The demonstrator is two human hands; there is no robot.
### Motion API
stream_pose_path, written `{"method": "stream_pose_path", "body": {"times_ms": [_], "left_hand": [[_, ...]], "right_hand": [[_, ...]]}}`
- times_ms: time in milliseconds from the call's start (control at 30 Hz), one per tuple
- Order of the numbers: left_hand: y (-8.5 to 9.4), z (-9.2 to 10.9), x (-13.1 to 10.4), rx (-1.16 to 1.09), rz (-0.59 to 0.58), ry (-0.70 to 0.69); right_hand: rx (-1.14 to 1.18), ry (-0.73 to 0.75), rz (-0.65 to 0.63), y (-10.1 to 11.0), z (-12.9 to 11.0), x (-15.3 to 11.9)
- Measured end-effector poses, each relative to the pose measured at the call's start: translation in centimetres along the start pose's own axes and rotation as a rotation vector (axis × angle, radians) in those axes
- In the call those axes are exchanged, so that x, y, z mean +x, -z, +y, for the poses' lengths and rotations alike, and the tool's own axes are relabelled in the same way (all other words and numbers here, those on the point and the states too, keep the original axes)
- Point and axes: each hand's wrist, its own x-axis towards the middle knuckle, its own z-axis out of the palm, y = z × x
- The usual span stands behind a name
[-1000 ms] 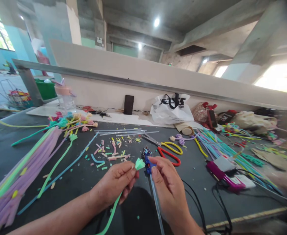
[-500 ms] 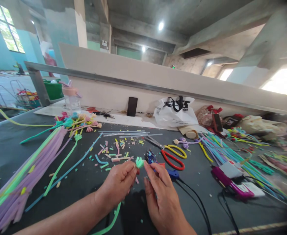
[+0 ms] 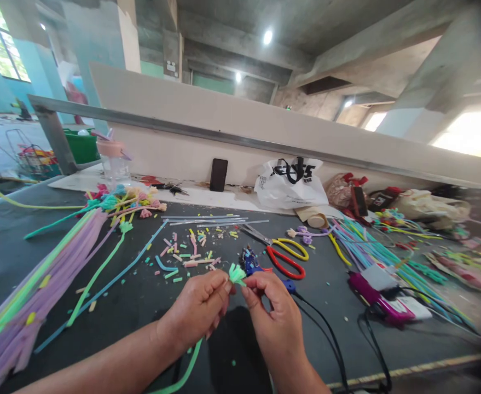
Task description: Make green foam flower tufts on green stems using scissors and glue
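Between thumb and fingers, my left hand (image 3: 203, 303) grips a mint-green pipe-cleaner flower (image 3: 237, 273) just below its head. Its long green stem (image 3: 187, 373) hangs down under that hand toward the bottom edge. At the flower's right side, the thumb and forefinger of my right hand (image 3: 275, 312) pinch the tip of one petal. Just behind the flower lies a blue glue gun (image 3: 251, 264), partly hidden by my right hand. Scissors (image 3: 286, 261) with one red and one yellow handle rest to its right.
Cut pipe-cleaner bits (image 3: 193, 254) are strewn beyond my hands. Bundles of purple and green pipe cleaners (image 3: 55, 279) lie left, blue ones (image 3: 371, 246) right. Clear sticks (image 3: 207, 220), a phone (image 3: 219, 175), a white bag (image 3: 291, 183) and a magenta tool (image 3: 382, 303) with a cord are also here.
The green flower's petals show more spread out. My right fingers have shifted from the top of the flower to a petal on its lower right, and are pinched closer together.
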Motion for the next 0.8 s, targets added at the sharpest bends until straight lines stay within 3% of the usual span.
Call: {"method": "stream_pose_path", "body": {"times_ms": [267, 367, 567, 667, 800], "left_hand": [[-0.24, 0.05, -0.21, -0.005, -0.016, -0.003], [-0.5, 0.21, -0.26, -0.102, -0.035, 0.051], [-0.65, 0.72, -0.33, -0.261, -0.091, 0.125], [-0.59, 0.59, -0.32, -0.273, -0.09, 0.109], [-0.65, 0.49, -0.39, -0.259, -0.073, 0.095]], "right_hand": [[0.268, -0.369, -0.101, -0.35, -0.24, -0.29], [0.236, -0.278, -0.07, -0.38, -0.26, -0.38], [-0.04, 0.166, 0.04, -0.1, -0.13, -0.49], [-0.057, 0.176, 0.042, -0.11, -0.05, -0.54], [0.105, -0.015, -0.014, -0.4, 0.14, -0.81]]}}
